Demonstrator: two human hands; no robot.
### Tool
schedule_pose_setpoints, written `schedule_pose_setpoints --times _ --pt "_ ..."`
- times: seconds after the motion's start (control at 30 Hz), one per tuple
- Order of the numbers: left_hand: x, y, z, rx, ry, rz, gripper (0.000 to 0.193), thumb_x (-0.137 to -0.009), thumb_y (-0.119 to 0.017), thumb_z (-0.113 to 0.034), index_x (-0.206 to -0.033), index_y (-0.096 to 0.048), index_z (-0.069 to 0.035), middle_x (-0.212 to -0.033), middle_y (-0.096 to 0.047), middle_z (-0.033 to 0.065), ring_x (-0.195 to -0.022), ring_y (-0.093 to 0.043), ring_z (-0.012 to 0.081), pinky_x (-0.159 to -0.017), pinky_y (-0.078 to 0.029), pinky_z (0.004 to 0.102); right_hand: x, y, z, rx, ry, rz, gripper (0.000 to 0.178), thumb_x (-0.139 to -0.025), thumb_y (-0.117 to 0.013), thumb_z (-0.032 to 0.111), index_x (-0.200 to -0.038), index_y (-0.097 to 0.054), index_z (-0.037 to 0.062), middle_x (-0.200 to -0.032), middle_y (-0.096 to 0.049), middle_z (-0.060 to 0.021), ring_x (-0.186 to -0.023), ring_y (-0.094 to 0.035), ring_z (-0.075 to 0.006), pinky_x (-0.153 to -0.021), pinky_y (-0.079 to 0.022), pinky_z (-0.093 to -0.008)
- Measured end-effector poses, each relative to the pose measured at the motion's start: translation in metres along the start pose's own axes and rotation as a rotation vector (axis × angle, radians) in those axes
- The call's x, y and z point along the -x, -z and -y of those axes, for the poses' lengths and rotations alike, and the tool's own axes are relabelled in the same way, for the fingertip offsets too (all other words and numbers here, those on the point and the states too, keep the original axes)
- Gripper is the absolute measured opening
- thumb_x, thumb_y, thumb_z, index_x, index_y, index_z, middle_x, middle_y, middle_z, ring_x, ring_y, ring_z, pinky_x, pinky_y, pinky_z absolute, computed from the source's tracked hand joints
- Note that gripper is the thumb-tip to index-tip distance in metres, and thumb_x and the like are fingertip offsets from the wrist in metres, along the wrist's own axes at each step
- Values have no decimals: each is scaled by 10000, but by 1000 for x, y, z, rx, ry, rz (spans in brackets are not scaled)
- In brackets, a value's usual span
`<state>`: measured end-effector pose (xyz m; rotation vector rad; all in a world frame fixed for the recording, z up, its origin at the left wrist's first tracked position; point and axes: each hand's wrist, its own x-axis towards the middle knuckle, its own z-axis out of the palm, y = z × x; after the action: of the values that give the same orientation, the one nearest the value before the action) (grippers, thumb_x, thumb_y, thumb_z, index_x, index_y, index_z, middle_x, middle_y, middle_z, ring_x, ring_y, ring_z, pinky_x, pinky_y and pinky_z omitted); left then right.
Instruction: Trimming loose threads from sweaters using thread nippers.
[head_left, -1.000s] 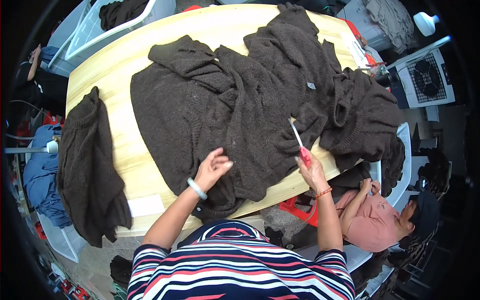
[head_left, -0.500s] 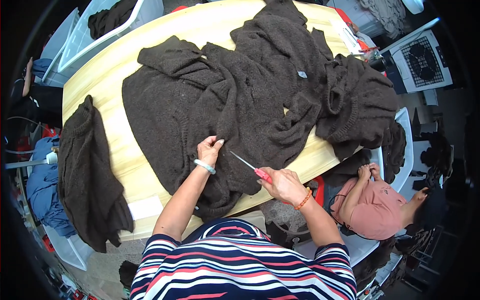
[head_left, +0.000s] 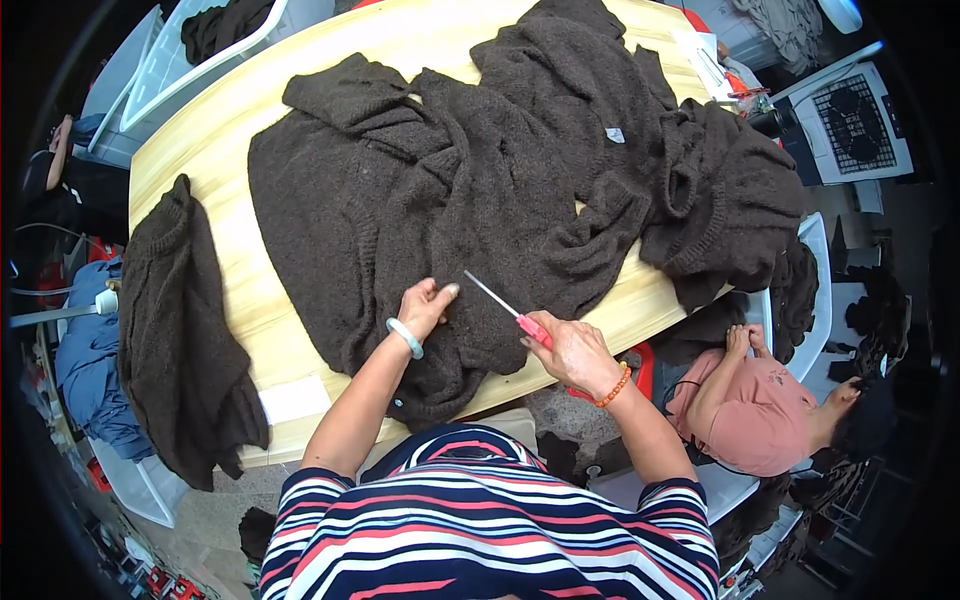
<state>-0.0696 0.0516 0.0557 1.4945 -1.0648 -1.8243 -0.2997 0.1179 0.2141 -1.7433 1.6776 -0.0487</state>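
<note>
A large dark brown knit sweater [head_left: 320, 210] lies spread and rumpled over the table in front of me. Over its near part my left hand [head_left: 424, 308] is closed, thumb against curled fingers; whatever it pinches, if anything, is too small to see. In my right hand [head_left: 578, 356] is a slim metal-shafted tool [head_left: 493, 296] with a red handle, its tip aimed up and left over the knit, to the right of my left hand. From this view I cannot tell whether the tip touches the fabric.
More brown knitwear [head_left: 725, 200] is heaped at the table's right end, and another brown knit garment [head_left: 180, 330] hangs over its left edge. A white paper [head_left: 296, 400] lies on the wooden table [head_left: 225, 235]. At right sits a co-worker in a pink shirt [head_left: 752, 415], beside a white bin [head_left: 818, 270].
The tool's tip has moved a little farther from me over the knit. My left fingers have curled in more. The whole view has shifted slightly.
</note>
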Motion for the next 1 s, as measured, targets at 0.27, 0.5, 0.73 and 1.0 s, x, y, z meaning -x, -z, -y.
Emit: schedule_pose_setpoints --times 0.27,0.5,0.73,1.0 --pt "3 4 11 281 232 -4 145 -919 -590 -19 -781 -551 -46 -693 -607 36 -618 -658 149 -491 -524 227 15 -11 -1 146 -9 115 289 -908 -590 326 -1115 -589 125 -762 -668 -201 -747 -667 -383 -702 -520 -480" --pt "3 9 22 426 147 51 68 -939 -500 45 -948 -564 66 -1014 -647 155 -819 -715 267 -719 -625 299 19 -12 2 184 -50 164 313 -918 -572 340 -1152 -589 134 -771 -672 -199 -767 -668 -382 -744 -509 -476" --pt "1 18 28 446 130 97 41 -954 -509 -7 -973 -512 30 -1010 -633 153 -819 -716 298 -691 -632 327 18 -15 6 173 32 191 293 -918 -567 319 -1136 -583 124 -766 -666 -203 -772 -666 -385 -730 -512 -484" --pt "38 -2 0 634 468 161 168 -945 -606 -115 -891 -450 -85 -844 -581 87 -801 -704 405 -630 -635 400 29 -11 -8 115 -7 97 248 -898 -589 282 -1078 -583 111 -749 -667 -187 -742 -669 -383 -702 -523 -485"
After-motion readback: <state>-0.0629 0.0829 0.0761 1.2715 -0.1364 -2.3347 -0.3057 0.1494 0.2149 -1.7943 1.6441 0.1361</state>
